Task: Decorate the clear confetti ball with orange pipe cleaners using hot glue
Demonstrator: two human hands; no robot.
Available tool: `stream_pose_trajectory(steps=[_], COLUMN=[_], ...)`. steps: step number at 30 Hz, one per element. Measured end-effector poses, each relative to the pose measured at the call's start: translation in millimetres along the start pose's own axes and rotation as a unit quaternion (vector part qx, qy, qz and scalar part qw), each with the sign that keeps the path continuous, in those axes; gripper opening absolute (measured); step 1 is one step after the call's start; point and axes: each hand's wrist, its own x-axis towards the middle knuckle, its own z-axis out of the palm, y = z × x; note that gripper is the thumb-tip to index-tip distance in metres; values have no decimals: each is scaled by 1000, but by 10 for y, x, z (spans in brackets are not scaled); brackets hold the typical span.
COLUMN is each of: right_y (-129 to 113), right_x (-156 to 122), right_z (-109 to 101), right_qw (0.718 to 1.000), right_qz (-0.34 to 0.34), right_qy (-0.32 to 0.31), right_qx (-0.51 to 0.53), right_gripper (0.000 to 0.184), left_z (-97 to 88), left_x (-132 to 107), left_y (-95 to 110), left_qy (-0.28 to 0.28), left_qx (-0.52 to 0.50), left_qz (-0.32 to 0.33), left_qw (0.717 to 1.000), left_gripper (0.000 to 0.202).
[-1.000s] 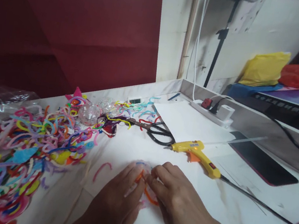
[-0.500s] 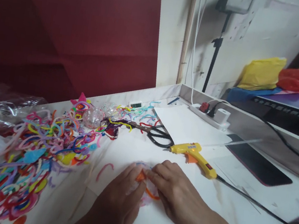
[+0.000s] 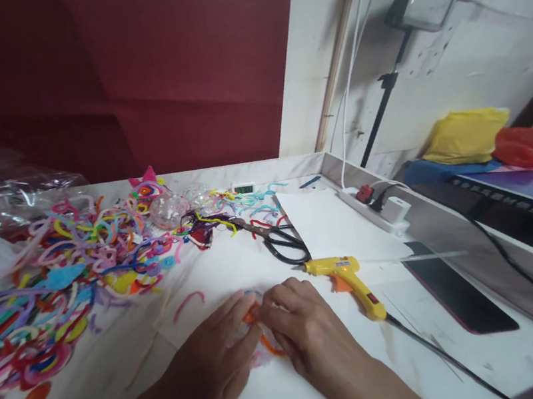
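Observation:
On the white sheet [image 3: 281, 391], a small roundish craft piece sits between my hands, mostly hidden; pale pink, bluish and see-through parts show at its edges. My left hand [image 3: 215, 350] is closed around its left side, fingers pressed against it. A small orange piece [image 3: 251, 314] lies on top, where the fingertips of both hands meet. My right hand [image 3: 304, 327] pinches at this orange piece, thumb and forefinger together. An orange pipe cleaner [image 3: 272, 346] curves out below the right fingers. A short pink pipe cleaner [image 3: 189, 304] rests left of my hands.
A yellow glue gun [image 3: 347, 281] lies beyond my right hand, its cord running right. Black-handled scissors [image 3: 284, 245], a phone [image 3: 462, 290] and a power strip [image 3: 376, 210] are farther back. Pipe cleaners [image 3: 108, 238] heap at left beside clear balls [image 3: 168, 209].
My right fingers have curled and drawn in slightly at the orange piece, its hand rising a little. My left hand stays nearly in place. The camera view has shifted slightly.

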Motion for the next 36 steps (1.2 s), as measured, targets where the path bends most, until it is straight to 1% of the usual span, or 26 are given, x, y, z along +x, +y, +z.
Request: stream_pose_trajectory(steps=[4,6,8,9,11,13,14,18,20,22,25,27,29,33,36], right_y=[14,18,15,10,-3,-17,-24,-34,-27,-10,37,83,133,208,238], right_x=[39,41,37,34,30,26,23,5,-9,-23,-34,-29,-14,22,23], right_z=[69,89,92,89,80,74,73,72,61,40,-9,-50,-98,-202,-251], right_qw=[1000,999,998,998,998,997,997,996,996,995,994,993,990,982,977], right_qz=[-17,-26,-31,-34,-38,-39,-38,-36,-37,-43,-59,-77,-105,-154,-174], right_qy=[-16,-15,-11,-10,-12,-17,-20,-27,-29,-32,-37,-42,-48,-71,-91], right_qx=[-20,-30,-44,-50,-56,-60,-62,-79,-80,-78,-80,-83,-87,-86,-81], right_gripper=[17,17,19,19,20,20,20,19,19,20,22,23,24,24,26], left_z=[22,34,42,46,56,76,91,158,180,191,198,192,175,114,46], left_x=[-23,-35,-46,-51,-66,-91,-105,-138,-126,-101,-56,-22,23,123,155], left_y=[-2,-6,-17,-27,-64,-123,-161,-313,-353,-351,-261,-148,-6,267,331], left_qy=[11,15,17,19,14,-2,-19,-65,-75,-75,-42,-14,4,3,-5], left_qx=[-10,-40,-94,-128,-196,-236,-243,-259,-269,-272,-237,-201,-171,-113,-87], left_qz=[-15,-30,-52,-77,-147,-215,-236,-220,-218,-224,-238,-244,-265,-320,-319], left_qw=[1000,999,994,989,969,948,941,938,935,933,941,948,949,941,944], left_gripper=[49,49,52,57,74,91,95,103,106,108,107,105,106,103,96])
